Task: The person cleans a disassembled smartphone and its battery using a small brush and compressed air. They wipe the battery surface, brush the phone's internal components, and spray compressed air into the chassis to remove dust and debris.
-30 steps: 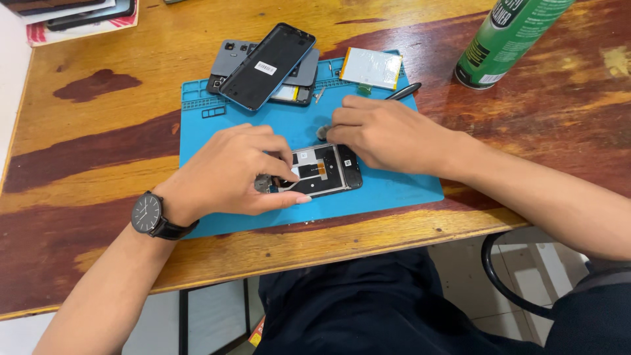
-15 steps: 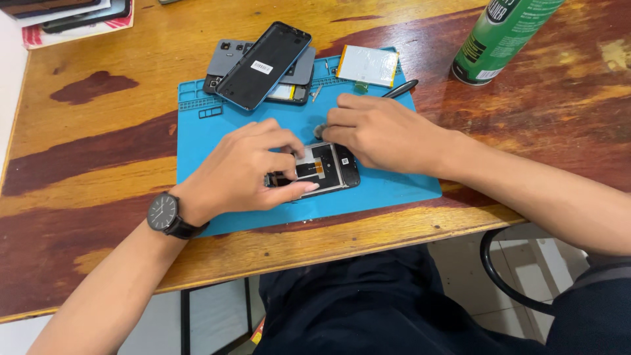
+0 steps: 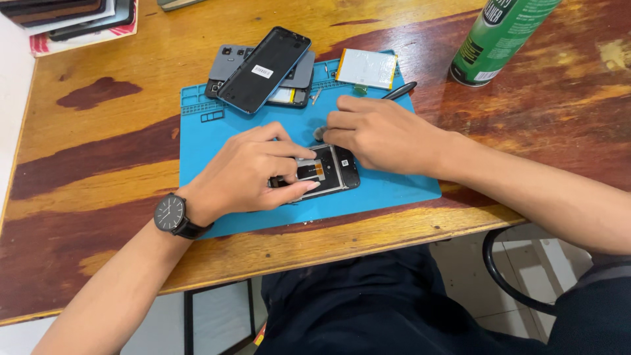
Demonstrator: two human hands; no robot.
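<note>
**Two hands on an opened phone**

An opened black phone body [image 3: 325, 169] lies near the middle of the blue rubber work mat [image 3: 210, 135] on the brown wooden bench [image 3: 85, 151]. The left hand [image 3: 246, 172], with a black wristwatch [image 3: 172, 215], is clamped on the phone's left end. The right hand [image 3: 381, 135] has its fingers pressed together at the phone's upper edge; what they pinch I cannot tell. Toward the mat's far edge rest a dark phone screen [image 3: 264, 69] and a flat white battery [image 3: 366, 68]. Beyond the mat's far right corner stands a green spray can [image 3: 501, 39].

Black wristwatch [image 3: 172, 215], bare forearms, dark trousers [image 3: 368, 309]
</note>
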